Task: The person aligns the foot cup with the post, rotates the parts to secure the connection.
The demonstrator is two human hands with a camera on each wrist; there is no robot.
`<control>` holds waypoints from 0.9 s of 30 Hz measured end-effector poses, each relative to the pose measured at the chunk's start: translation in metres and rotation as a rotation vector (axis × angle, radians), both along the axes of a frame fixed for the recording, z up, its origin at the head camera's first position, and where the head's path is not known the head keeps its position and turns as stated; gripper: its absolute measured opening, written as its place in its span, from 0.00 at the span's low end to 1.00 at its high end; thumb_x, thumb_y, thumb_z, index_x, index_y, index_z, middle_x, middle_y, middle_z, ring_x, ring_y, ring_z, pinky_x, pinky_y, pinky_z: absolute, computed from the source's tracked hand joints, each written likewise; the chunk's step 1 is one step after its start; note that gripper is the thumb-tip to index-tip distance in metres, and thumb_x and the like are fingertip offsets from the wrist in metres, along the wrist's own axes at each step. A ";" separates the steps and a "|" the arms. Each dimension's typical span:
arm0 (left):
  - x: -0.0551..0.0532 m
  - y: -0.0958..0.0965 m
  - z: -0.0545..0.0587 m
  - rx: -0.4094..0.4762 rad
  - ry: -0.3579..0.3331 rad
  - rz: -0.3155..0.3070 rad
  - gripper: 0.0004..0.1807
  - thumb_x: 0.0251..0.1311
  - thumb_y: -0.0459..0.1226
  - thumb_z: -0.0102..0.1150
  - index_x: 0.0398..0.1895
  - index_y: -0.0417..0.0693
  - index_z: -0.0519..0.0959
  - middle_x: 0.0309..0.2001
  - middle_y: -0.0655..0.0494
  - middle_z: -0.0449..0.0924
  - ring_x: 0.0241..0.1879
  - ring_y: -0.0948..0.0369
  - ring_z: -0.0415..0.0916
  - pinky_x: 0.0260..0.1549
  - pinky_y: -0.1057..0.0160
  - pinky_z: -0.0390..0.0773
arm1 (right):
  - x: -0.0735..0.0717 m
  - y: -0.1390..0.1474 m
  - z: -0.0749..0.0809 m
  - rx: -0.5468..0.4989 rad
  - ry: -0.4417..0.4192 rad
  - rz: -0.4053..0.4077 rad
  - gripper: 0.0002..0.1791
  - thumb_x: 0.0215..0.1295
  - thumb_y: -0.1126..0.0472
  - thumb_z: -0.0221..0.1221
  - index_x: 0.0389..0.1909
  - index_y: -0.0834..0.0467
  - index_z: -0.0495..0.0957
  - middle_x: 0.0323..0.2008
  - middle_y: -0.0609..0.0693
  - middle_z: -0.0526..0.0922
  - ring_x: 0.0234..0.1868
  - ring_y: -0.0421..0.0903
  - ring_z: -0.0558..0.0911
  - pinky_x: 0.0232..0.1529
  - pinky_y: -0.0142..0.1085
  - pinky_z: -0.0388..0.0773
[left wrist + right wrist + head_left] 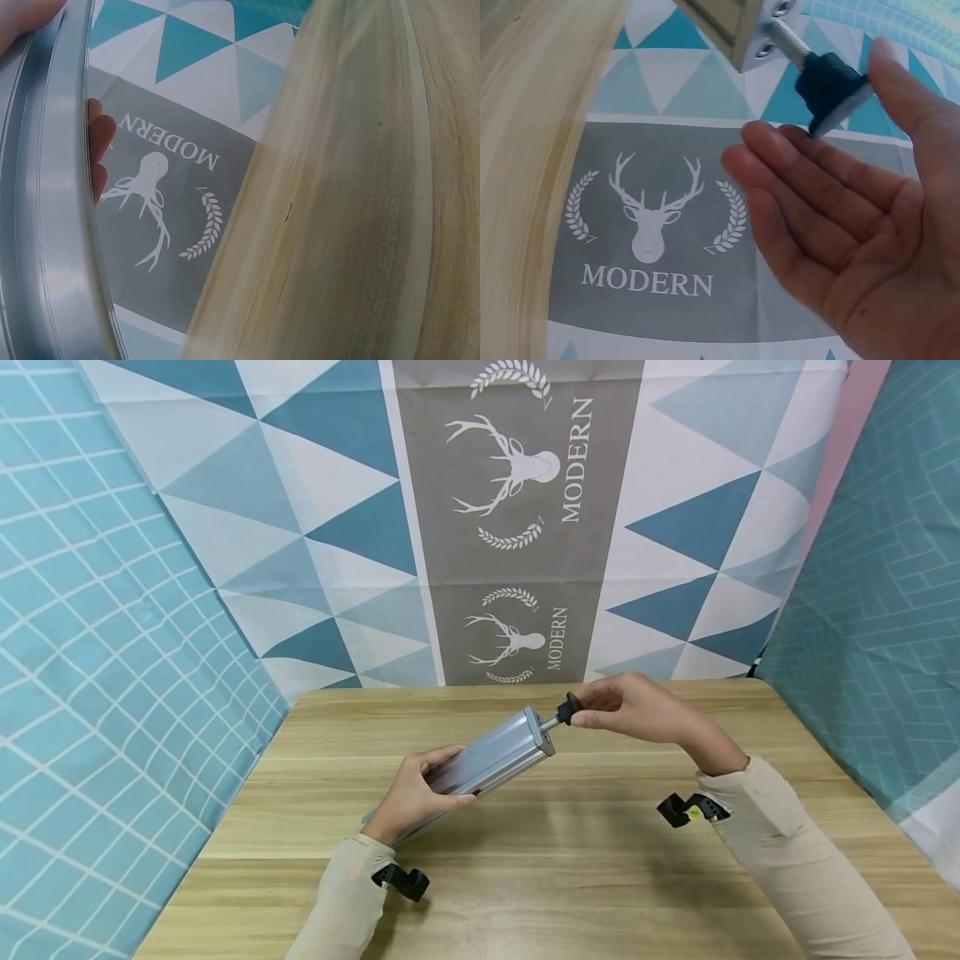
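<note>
My left hand grips a silver aluminium profile, thumb on the near side and fingers over the far side. The profile is tilted, its far right end raised over the table. Out of its end plate sticks a threaded rod with a black levelling foot, seen larger as a dark foot in the right wrist view. Thumb and forefinger of my right hand pinch this foot at its rim; the other fingers curve loosely below it. In the left wrist view the grooved profile fills the left side, with fingertips showing behind it.
Beneath both hands lies a wood-grain table. A patterned cloth with deer prints hangs behind the table's back edge. Blue cloths hang at the left and right. Black wrist mounts sit on both sleeves.
</note>
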State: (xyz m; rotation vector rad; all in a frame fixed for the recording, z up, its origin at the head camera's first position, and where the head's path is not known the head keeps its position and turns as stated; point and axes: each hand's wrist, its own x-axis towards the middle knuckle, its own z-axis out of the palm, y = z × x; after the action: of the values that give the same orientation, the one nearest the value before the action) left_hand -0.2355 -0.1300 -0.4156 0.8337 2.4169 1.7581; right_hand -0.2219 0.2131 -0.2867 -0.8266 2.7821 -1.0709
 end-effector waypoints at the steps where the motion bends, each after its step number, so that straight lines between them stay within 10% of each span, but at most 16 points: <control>1: 0.000 0.000 0.000 -0.002 0.006 -0.001 0.34 0.43 0.37 0.77 0.58 0.50 0.78 0.56 0.49 0.78 0.52 0.55 0.76 0.48 0.62 0.74 | 0.000 -0.001 0.000 0.010 0.008 -0.019 0.15 0.64 0.51 0.61 0.42 0.59 0.83 0.36 0.49 0.86 0.37 0.45 0.84 0.40 0.44 0.79; 7: 0.000 0.000 0.000 -0.008 0.003 -0.006 0.35 0.43 0.38 0.77 0.59 0.49 0.77 0.57 0.48 0.78 0.53 0.54 0.76 0.49 0.63 0.74 | -0.001 -0.002 -0.003 0.072 0.040 -0.080 0.17 0.67 0.45 0.57 0.28 0.53 0.83 0.24 0.44 0.83 0.23 0.42 0.74 0.26 0.37 0.71; 14: -0.001 0.000 -0.002 -0.003 -0.005 -0.005 0.35 0.42 0.38 0.77 0.59 0.50 0.77 0.57 0.49 0.78 0.52 0.55 0.77 0.48 0.63 0.74 | -0.003 0.004 -0.003 -0.002 -0.024 0.040 0.34 0.58 0.53 0.67 0.64 0.59 0.70 0.54 0.55 0.80 0.55 0.53 0.79 0.53 0.48 0.75; 18: -0.001 0.001 -0.003 -0.017 -0.014 0.000 0.36 0.41 0.40 0.78 0.59 0.51 0.77 0.57 0.51 0.77 0.53 0.55 0.76 0.48 0.63 0.74 | -0.003 0.006 -0.001 -0.045 -0.037 0.105 0.37 0.56 0.60 0.68 0.67 0.53 0.66 0.61 0.55 0.74 0.60 0.56 0.75 0.56 0.52 0.72; 27: 0.001 0.002 -0.002 -0.008 -0.015 -0.007 0.35 0.42 0.38 0.77 0.59 0.48 0.77 0.57 0.49 0.77 0.53 0.55 0.76 0.49 0.63 0.74 | -0.002 0.004 0.001 0.042 -0.013 0.041 0.17 0.66 0.51 0.60 0.46 0.59 0.81 0.37 0.47 0.85 0.41 0.45 0.84 0.46 0.46 0.78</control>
State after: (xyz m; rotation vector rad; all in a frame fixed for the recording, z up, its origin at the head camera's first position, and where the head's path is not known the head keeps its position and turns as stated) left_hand -0.2349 -0.1283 -0.4171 0.8242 2.4069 1.7445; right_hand -0.2243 0.2174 -0.2859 -0.8645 2.7548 -1.0043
